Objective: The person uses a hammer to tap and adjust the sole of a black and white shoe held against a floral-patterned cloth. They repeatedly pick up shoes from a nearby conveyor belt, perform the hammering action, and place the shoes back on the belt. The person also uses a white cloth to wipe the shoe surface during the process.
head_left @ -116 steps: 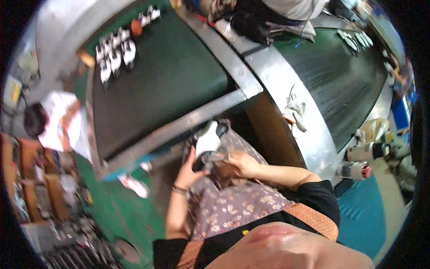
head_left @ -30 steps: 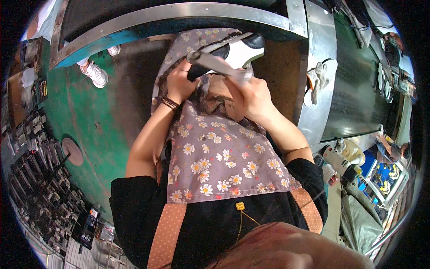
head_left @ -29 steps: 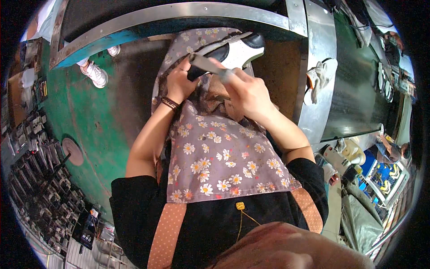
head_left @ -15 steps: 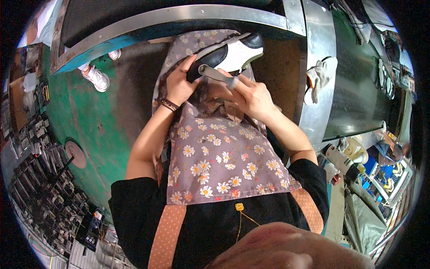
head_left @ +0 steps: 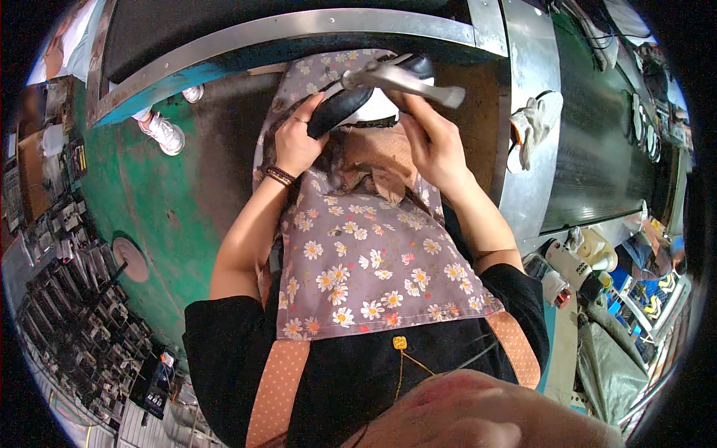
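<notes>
A black and white shoe lies tilted across my lap, at the far edge of the floral apron. My left hand is closed on the shoe's black near-left end, thumb and fingers on opposite sides. Closed as well, my right hand grips a metal hammer by its handle, most of which is hidden. The hammer's head, slightly blurred, is above the shoe and covers part of it. Under the shoe, a worn brown patch covers the lap.
A metal-edged black conveyor runs ahead. To the right, a greyish glove rests on a metal ledge beside a dark belt carrying shoe parts. Another person's white sneaker stands on the green floor. Bottles and racks flank me.
The hammer has swung right and away from me; its head now lies crosswise above the shoe. My right hand has shifted slightly right. My left hand stays on the shoe.
</notes>
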